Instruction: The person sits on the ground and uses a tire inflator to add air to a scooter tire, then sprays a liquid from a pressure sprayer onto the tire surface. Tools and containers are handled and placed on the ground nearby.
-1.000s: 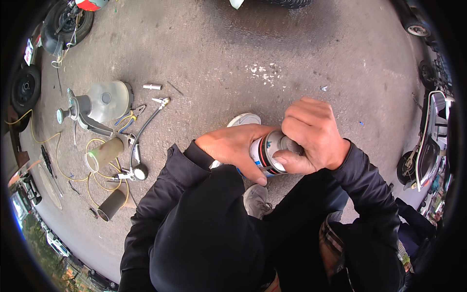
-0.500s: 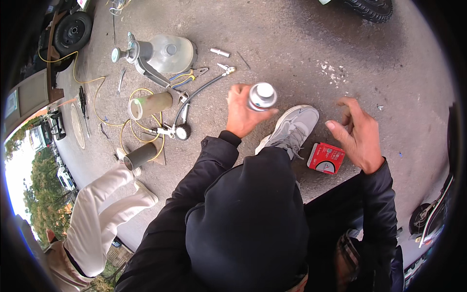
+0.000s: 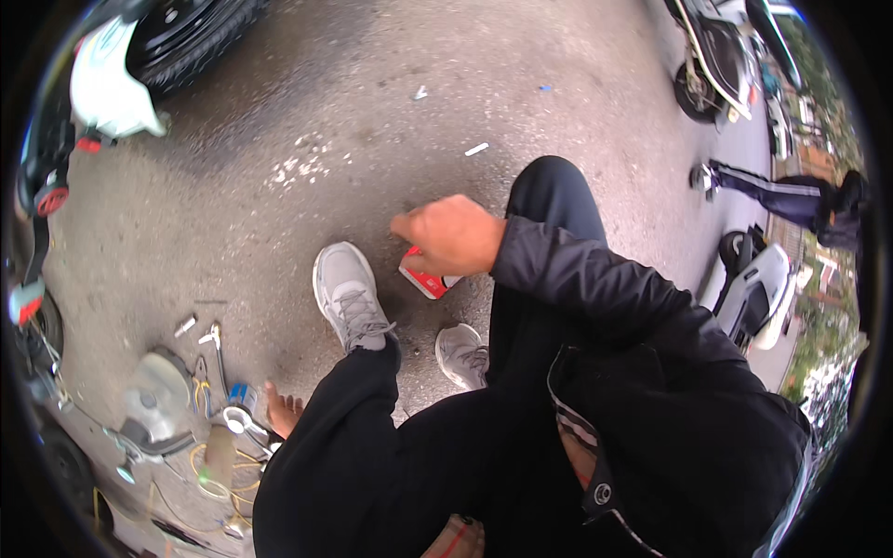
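Note:
My right hand (image 3: pixel 454 234) is over a small red box (image 3: pixel 426 282) on the ground and hides part of it. Its thumb and forefinger stand apart, slightly blurred, and I see no grip on the box. To the lower left, my left hand (image 3: pixel 282 411) has its fingers spread and empty, partly behind my knee. Right beside it is a blue-labelled can (image 3: pixel 243 396). A pale round gauge-like piece (image 3: pixel 237 420) lies close to that can. My grey shoe (image 3: pixel 349 286) is between the two hands.
At lower left are a clear pump sprayer (image 3: pixel 158 395), yellow-handled pliers (image 3: pixel 202 386), a black hose (image 3: pixel 219 358), a cloudy cylinder (image 3: pixel 217 460) and yellow tubing. A large tyre (image 3: pixel 200 42) stands upper left. Scooters (image 3: pixel 758 293) and a walking person (image 3: pixel 781 197) are at right.
My view has swung to the right. The left hand has let go of the can, which is now among the tools. My right hand has moved over the red box.

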Demonstrator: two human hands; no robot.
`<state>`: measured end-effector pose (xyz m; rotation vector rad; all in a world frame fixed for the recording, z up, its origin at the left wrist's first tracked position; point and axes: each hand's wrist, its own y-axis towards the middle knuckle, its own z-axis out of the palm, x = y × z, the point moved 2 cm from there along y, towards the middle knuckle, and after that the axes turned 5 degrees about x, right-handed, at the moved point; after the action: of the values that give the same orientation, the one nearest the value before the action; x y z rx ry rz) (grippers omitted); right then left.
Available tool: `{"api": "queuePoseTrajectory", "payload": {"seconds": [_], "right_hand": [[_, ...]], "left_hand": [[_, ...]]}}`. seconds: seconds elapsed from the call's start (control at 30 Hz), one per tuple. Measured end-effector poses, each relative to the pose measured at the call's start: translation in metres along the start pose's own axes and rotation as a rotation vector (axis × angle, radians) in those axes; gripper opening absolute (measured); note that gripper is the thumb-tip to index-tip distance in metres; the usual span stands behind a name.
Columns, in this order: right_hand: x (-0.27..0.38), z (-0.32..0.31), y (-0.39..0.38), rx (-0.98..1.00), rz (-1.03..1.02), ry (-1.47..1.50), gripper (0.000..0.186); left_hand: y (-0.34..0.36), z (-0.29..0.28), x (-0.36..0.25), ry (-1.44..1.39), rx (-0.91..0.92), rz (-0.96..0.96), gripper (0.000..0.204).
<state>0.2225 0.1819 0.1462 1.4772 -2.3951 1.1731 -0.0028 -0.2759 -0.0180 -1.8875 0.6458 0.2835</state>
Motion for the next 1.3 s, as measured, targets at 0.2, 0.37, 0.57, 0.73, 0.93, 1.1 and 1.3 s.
{"api": "queuePoseTrajectory", "payload": {"seconds": [0.2, 0.37, 0.57, 0.73, 0.93, 1.1, 1.3], "right_hand": [[0.012, -0.003, -0.031, -0.082, 0.066, 0.206, 0.034], [-0.075, -0.072, -0.160, -1.001, 0.264, 0.200, 0.030], [-0.204, 0.021, -0.397, -1.277, 1.160, 0.653, 0.050], [-0.222, 0.213, -0.339, -0.738, 1.408, 0.812, 0.089], [-0.222, 0.315, -0.244, -0.779, 1.574, 0.774, 0.049], [-0.272, 0.253, -0.286, -0.822, 1.320, 0.787, 0.070], [-0.284, 0.008, -0.203, -0.812, 0.721, 0.619, 0.078]], "left_hand": [[-0.094, 0.120, -0.139, 0.186, 0.913, 0.357, 0.016], [-0.249, 0.182, -0.359, 0.596, 1.160, 1.019, 0.018], [-0.452, 0.208, -0.396, 0.719, 1.629, 1.418, 0.012], [-0.454, 0.228, -0.306, 1.263, 1.313, 1.522, 0.018], [-0.461, 0.188, -0.314, 1.134, 1.353, 1.323, 0.023], [-0.366, 0.171, -0.330, 0.930, 1.248, 1.048, 0.019], [-0.244, 0.232, -0.200, 0.799, 1.460, 0.654, 0.028]]}}
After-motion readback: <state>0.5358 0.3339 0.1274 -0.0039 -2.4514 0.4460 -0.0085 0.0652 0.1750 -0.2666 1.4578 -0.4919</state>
